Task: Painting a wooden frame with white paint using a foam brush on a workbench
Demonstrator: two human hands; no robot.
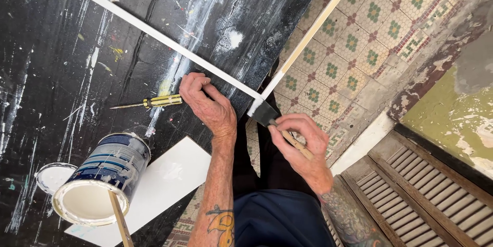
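The right hand (300, 141) grips a wooden-handled black foam brush (264, 114), its long axis pointing up-left from the fingers onto the thin white-painted wooden strip (154, 31), which the left hand (208, 104) pins with curled fingertips just beside the brush tip.

The light where I work is even, soft daylight, bright but not harsh. Shadows are faint: only a thin soft one hugs my left hand (208, 106) on the black table (61, 62), and a darker patch lies between my arms. The wet-looking streaks on the table above that hand give a pale sheen, no hard glare. Focus is sharp throughout, with no motion blur. The straight strips lean toward the frame corners.
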